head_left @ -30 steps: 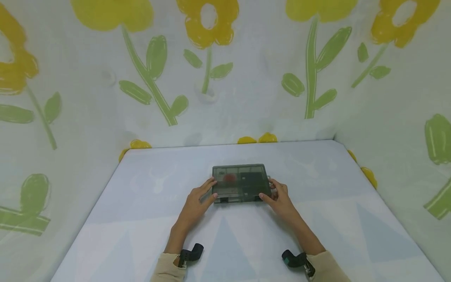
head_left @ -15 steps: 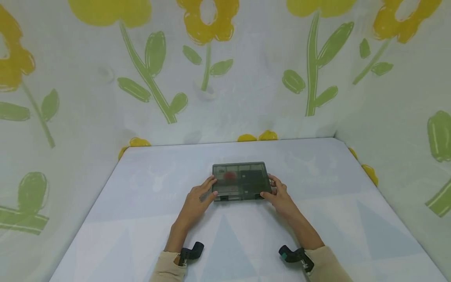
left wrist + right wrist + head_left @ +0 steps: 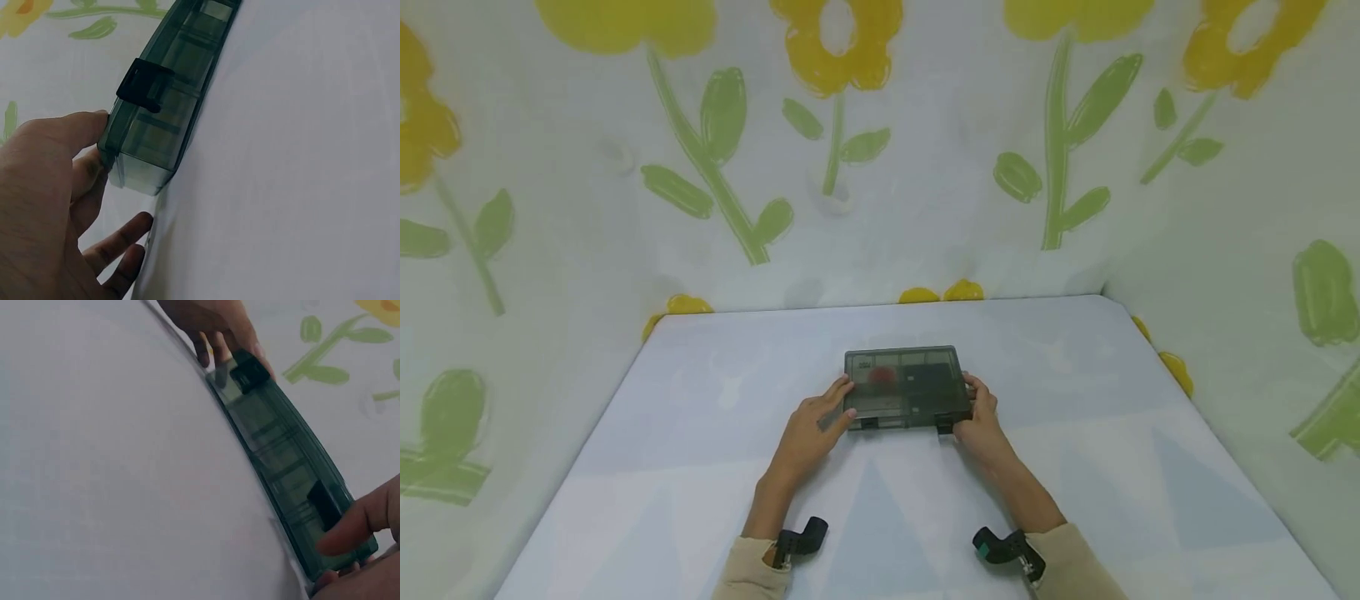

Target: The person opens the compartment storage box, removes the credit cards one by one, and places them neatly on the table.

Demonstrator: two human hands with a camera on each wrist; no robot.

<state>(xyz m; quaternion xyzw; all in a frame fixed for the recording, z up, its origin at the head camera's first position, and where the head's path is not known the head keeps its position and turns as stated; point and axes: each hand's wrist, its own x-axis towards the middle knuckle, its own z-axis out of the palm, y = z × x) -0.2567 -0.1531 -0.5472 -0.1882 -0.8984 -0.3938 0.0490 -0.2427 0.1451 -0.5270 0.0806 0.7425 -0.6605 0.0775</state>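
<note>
A dark green see-through plastic storage box (image 3: 880,400) lies closed on the table, with a red patch and a dark rectangular shape showing through its lid. Two black latches sit on its front side; the left latch (image 3: 144,84) lies flat against it, while the right latch (image 3: 944,423) juts outward. My left hand (image 3: 808,433) holds the box's left end, thumb at the front corner and fingers along the side. At the other end, my right hand (image 3: 983,425) grips the box, its thumb (image 3: 347,534) at the right latch and its other fingers partly hidden.
The white table (image 3: 715,467) with pale blue triangles spreads around the box. Cloth walls (image 3: 925,192) printed with yellow flowers enclose it at the back and both sides. Each wrist carries a small black camera (image 3: 801,540).
My right thumb has moved down over the front edge at the right latch, which now sticks out. The left hand keeps its hold; the box stays nearly in place.
</note>
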